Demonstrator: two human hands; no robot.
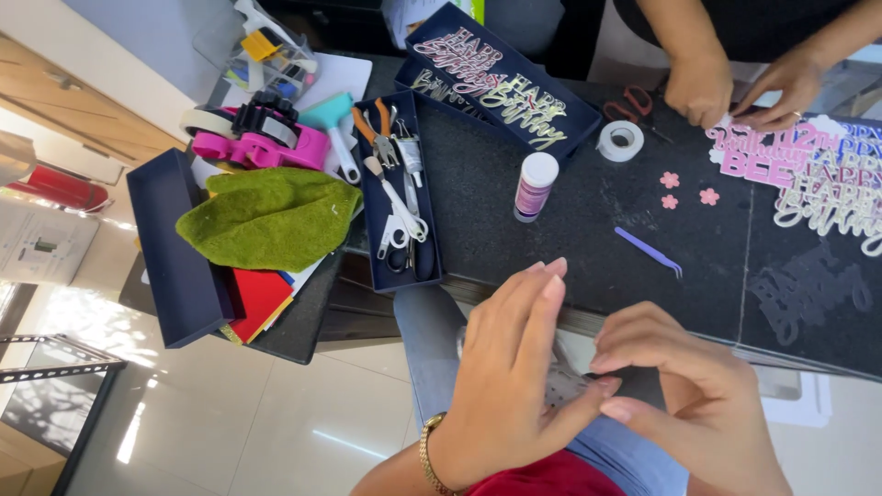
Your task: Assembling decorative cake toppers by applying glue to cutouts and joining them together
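Observation:
My left hand [510, 372] and my right hand [684, 395] meet over my lap, below the edge of the black table [570, 207]. Between the fingertips of both sits a small clear sheet with a dotted pattern [562, 381], mostly hidden by my left hand. A white glue bottle [534, 186] stands upright on the table above my left hand. Purple tweezers [649, 252] lie above my right hand, near three small pink paper flowers [687, 191].
Another person's hands [735, 87] work at the far right over cut-out paper lettering [808, 174]. A navy tray of scissors and pliers [397, 197], a lettering box [491, 73], a tape roll [621, 140], a green felt sheet [271, 218] and a pink tape dispenser [266, 140] lie leftward.

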